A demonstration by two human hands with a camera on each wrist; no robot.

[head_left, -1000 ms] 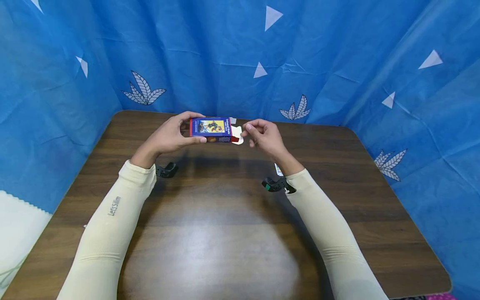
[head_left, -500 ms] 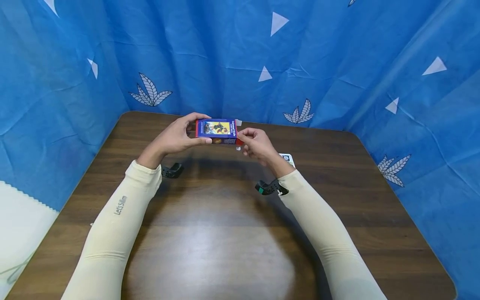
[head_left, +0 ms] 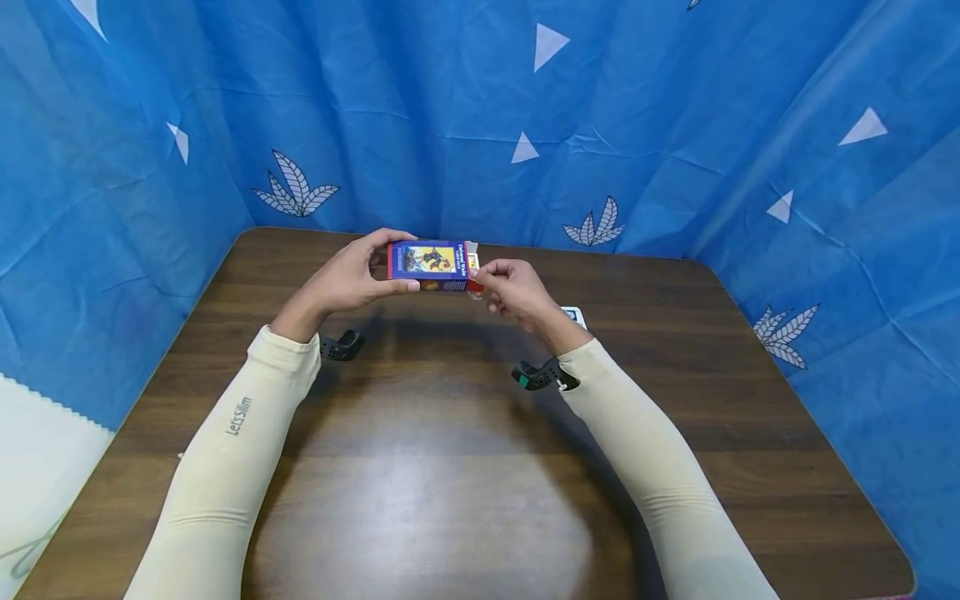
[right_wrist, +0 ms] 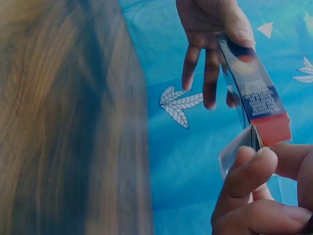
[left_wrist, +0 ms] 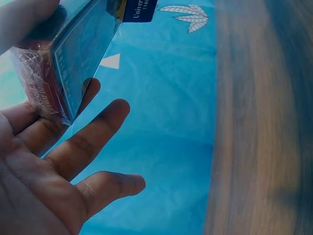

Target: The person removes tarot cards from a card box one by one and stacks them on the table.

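Note:
My left hand (head_left: 341, 279) holds a blue and red tarot card box (head_left: 426, 259) by its left end, thumb along the near edge, above the far part of the table. A picture and lettering show on its upper face. In the left wrist view the box (left_wrist: 83, 56) has a clear wrap, and the lower fingers spread away from it. The box's right end stands open with flaps out. There my right hand (head_left: 517, 292) pinches cards (right_wrist: 256, 137) that stick out of the mouth; how many, I cannot tell. A white flap (right_wrist: 234, 149) sits beside its fingertips.
A card or small pile of cards (head_left: 574, 315) lies on the wooden table (head_left: 450, 467) behind my right wrist, partly hidden. Blue curtain (head_left: 450, 108) hangs along the table's far edge and sides. A black wrist strap (head_left: 536, 377) shows under the right sleeve.
My right hand has come left to the box's open end and pinches there. Card edges now show at the mouth. The left hand keeps its hold, with the box nearly in place.

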